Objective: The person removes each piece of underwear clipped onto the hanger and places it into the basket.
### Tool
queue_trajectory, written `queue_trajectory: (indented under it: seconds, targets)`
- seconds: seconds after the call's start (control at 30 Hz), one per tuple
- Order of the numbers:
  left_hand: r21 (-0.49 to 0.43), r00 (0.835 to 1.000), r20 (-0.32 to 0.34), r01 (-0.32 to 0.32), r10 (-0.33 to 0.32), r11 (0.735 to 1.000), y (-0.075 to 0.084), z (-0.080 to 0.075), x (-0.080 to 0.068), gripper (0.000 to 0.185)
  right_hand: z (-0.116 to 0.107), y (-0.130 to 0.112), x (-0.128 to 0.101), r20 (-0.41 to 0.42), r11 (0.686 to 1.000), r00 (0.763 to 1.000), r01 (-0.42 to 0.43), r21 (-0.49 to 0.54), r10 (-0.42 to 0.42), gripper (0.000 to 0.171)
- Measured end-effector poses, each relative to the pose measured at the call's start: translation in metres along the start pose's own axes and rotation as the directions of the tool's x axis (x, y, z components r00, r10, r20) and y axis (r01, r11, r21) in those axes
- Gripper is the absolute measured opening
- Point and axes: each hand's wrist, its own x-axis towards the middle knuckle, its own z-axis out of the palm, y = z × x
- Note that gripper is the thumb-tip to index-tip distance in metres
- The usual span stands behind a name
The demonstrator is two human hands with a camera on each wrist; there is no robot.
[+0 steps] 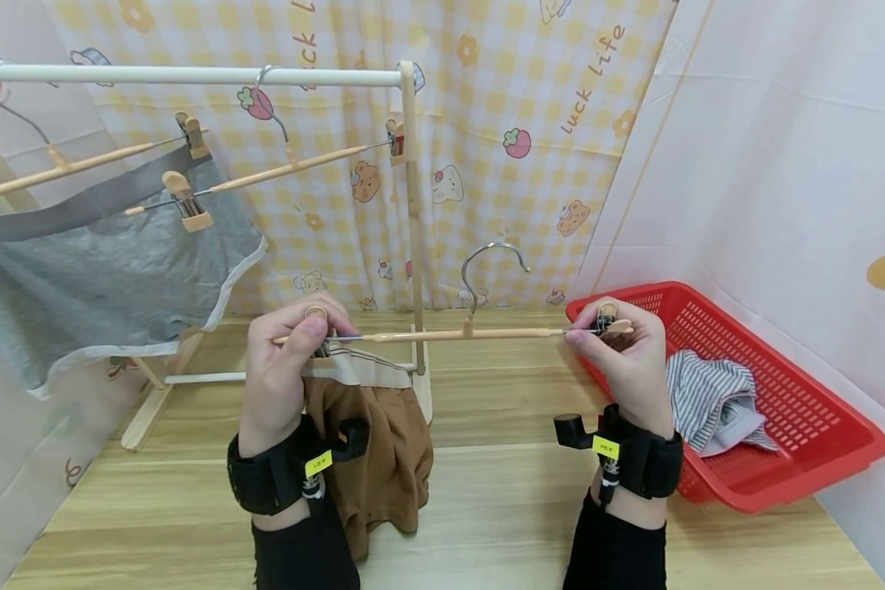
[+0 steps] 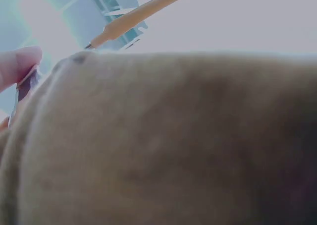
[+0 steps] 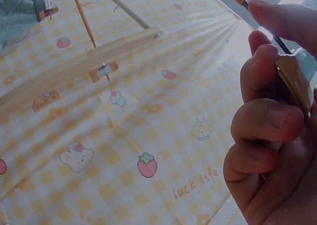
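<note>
I hold a wooden clip hanger [image 1: 457, 333] level in front of me, its metal hook [image 1: 490, 266] pointing up. My left hand [image 1: 292, 352] pinches the left clip, where brown shorts [image 1: 372, 447] with a beige waistband hang. The brown fabric [image 2: 168, 145] fills the left wrist view, with the hanger bar [image 2: 143, 12] above it. My right hand [image 1: 623, 348] grips the right clip [image 1: 609, 321] at the hanger's other end. In the right wrist view my fingers [image 3: 262, 121] curl round that clip [image 3: 297, 81].
A wooden drying rack [image 1: 411, 221] with a white rail [image 1: 192, 75] stands behind; grey shorts [image 1: 111, 270] hang there on one hanger, beside another hanger. A red basket [image 1: 804, 426] at right holds striped clothing [image 1: 711, 393]. A checked curtain [image 1: 501, 123] backs the wooden table [image 1: 501, 508].
</note>
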Motion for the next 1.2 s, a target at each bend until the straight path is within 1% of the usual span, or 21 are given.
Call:
queue_trajectory:
  seconds: [0.2, 0.37, 0.47, 0.63, 0.8, 1.03, 1.2]
  targets:
    - [-0.002, 1.000, 0.006, -0.001, 0.001, 1.000, 0.0013, 0.0009, -0.0008, 0.029, -0.0006, -0.0002, -0.0010, 0.007, 1.000, 1.000, -0.002, 0.002, 0.002, 0.015]
    - [-0.002, 1.000, 0.010, -0.002, 0.002, 1.000, 0.0011, 0.0005, -0.0010, 0.029, -0.0009, -0.0010, -0.0007, 0.013, 1.000, 1.000, -0.018, -0.024, 0.018, 0.013]
    - [-0.005, 1.000, 0.006, -0.004, 0.004, 1.000, 0.0007, 0.0002, -0.0011, 0.031, -0.0011, -0.0015, -0.0007, 0.021, 0.999, 0.999, -0.024, -0.039, 0.024, 0.012]
    - [-0.007, 1.000, -0.009, -0.022, 0.022, 1.000, -0.0001, 0.0003, -0.0016, 0.032, -0.0009, -0.0016, -0.0001, 0.038, 0.999, 0.999, -0.020, -0.036, 0.021, 0.011]
    - [-0.007, 1.000, -0.018, -0.025, 0.025, 1.000, 0.0006, 0.0005, -0.0022, 0.032, -0.0014, -0.0010, 0.0002, 0.035, 0.998, 0.999, -0.021, -0.051, 0.022, 0.011]
    - [-0.003, 1.000, -0.005, -0.004, 0.004, 1.000, 0.0023, -0.0009, -0.0041, 0.032, -0.0015, -0.0011, 0.0001, 0.035, 0.999, 0.999, -0.018, -0.045, 0.019, 0.012]
    - [0.014, 1.000, 0.015, -0.013, 0.013, 1.000, 0.0032, -0.0014, -0.0036, 0.034, -0.0016, -0.0013, -0.0002, 0.034, 1.000, 0.999, -0.007, -0.027, 0.008, 0.013]
